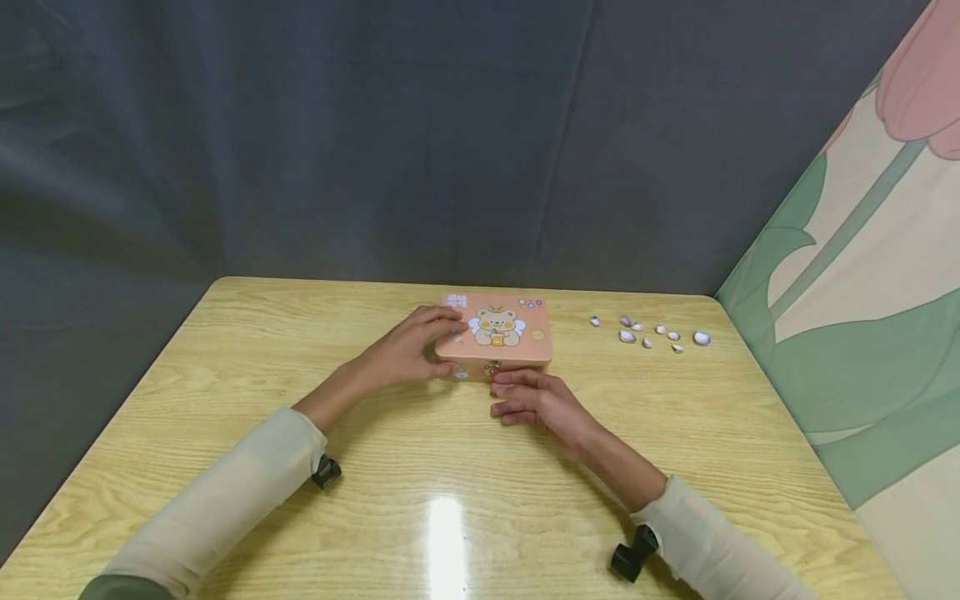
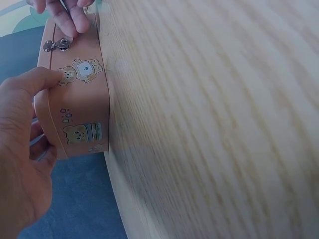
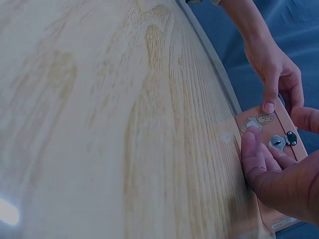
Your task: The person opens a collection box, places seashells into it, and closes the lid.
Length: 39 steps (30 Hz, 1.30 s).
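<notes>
A pink tin box with a bear on its closed lid stands near the table's far edge. My left hand grips its left end, thumb on the front face and fingers over the lid, as the left wrist view also shows. On the box's front sits a metal latch with a keyhole plate. My right hand is in front of the box, fingers slightly bent and right at the latch, the thumb close above it in the right wrist view.
Several small pale shells lie scattered to the right of the box. A dark curtain hangs behind the wooden table, and a flower-patterned cloth hangs along the right side.
</notes>
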{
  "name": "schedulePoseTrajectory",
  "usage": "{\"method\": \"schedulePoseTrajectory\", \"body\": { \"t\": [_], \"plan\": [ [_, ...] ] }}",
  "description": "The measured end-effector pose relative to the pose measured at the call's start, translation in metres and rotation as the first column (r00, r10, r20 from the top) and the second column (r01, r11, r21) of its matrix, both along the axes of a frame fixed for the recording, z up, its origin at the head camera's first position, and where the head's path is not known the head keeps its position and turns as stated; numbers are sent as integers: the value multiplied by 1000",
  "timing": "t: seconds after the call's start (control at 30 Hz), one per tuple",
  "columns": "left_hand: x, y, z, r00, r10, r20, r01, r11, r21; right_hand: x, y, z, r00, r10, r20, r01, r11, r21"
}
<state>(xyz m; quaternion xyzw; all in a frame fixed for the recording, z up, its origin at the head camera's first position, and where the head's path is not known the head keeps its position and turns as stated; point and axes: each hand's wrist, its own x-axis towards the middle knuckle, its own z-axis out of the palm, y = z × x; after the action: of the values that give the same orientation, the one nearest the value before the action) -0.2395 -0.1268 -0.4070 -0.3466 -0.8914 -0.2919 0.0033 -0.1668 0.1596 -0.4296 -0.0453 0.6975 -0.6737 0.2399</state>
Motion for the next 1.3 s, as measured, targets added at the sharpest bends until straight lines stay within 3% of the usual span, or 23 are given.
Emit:
{"method": "schedulePoseTrajectory", "body": {
  "t": [0.43,0.8,1.3],
  "plan": [
    [4,-6,-1,999,9,52,-10,1000,13,9,5,-1,1000,-8,7,8,1000,-5],
    [-5,-8,4,997,9,81,-16,996,86,5,41,4,999,3,-47,0,999,51],
    [-12,-9,9,995,12,102,-28,986,162,-6,86,17,994,-79,-81,83,995,46]
  ]
}}
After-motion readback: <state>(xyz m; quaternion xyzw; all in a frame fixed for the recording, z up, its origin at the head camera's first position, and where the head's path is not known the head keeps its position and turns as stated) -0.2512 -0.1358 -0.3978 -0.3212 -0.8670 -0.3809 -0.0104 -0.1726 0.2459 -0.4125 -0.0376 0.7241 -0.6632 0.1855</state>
